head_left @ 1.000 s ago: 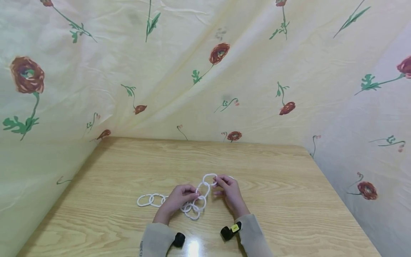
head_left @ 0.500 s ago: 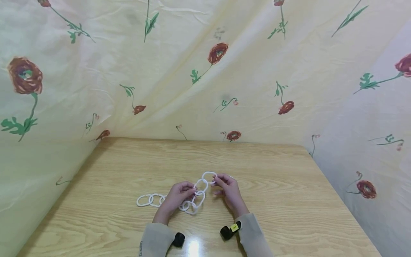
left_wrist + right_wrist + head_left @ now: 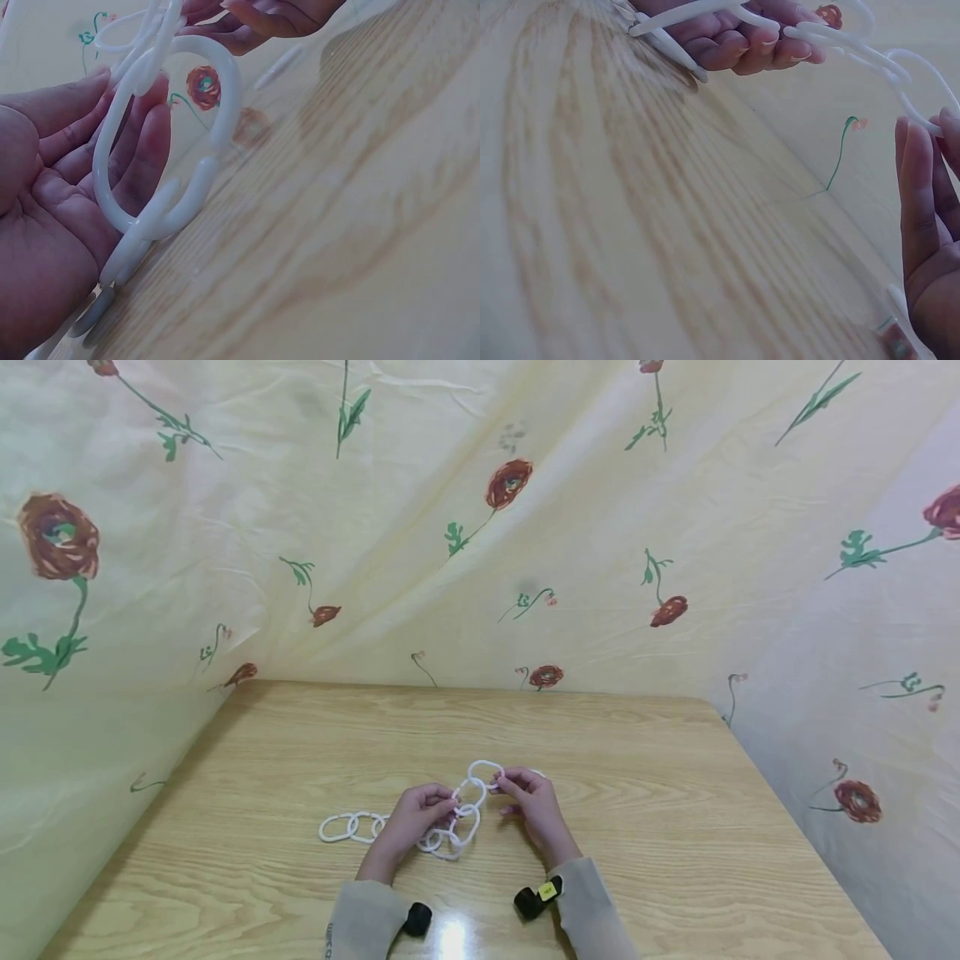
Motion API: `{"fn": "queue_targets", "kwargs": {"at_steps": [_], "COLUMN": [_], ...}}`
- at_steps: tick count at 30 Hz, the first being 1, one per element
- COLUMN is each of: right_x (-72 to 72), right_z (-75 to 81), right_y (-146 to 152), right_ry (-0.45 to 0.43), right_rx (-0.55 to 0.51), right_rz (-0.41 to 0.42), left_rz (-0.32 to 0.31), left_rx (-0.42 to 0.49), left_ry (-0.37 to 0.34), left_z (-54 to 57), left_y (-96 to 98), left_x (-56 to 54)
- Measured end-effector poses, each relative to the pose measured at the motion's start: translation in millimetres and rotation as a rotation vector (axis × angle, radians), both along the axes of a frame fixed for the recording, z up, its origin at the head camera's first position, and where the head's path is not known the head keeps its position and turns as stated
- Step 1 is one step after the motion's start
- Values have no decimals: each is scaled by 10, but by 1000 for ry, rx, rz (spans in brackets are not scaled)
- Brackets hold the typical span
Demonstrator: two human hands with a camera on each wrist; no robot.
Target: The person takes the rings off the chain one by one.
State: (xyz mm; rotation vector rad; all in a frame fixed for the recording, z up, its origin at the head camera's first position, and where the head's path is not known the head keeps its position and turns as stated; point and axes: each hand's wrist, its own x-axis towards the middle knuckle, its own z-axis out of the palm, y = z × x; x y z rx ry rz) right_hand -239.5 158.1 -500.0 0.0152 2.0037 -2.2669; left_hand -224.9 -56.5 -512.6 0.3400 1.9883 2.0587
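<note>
Slightly higher now, the white chain [image 3: 232, 97] hangs partly above the counter [image 3: 675, 860], partly rests there, its joints likely handier; left hand [image 3: 409, 825] and right hand [image 3: 540, 808] each pinch a link, fingertips closed.

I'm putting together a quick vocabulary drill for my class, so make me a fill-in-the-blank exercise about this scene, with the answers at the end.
1. The chain is ____ in colour.
2. In the head view, the hand pinching the chain's uppermost link is the person's ____ hand.
3. The table has a surface with the grain of ____.
4. The cloth behind it is printed with red ____ and green leaves.

Missing words: white; right; wood; flowers.
</note>
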Motion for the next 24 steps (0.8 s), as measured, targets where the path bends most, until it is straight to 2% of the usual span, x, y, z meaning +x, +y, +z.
{"fn": "queue_targets", "kwargs": {"at_steps": [8, 20, 24], "right_x": [1, -16, -20], "right_z": [-14, -57, -66], "right_y": [-3, -1, 4], "right_ry": [12, 40, 37], "right_rx": [-15, -1, 4], "right_rz": [7, -7, 0], "left_rz": [63, 135, 142], "left_rx": [10, -3, -9], "left_ry": [-36, -31, -24], "left_z": [28, 45, 40], "left_y": [14, 21, 20], "left_x": [10, 7, 4]}}
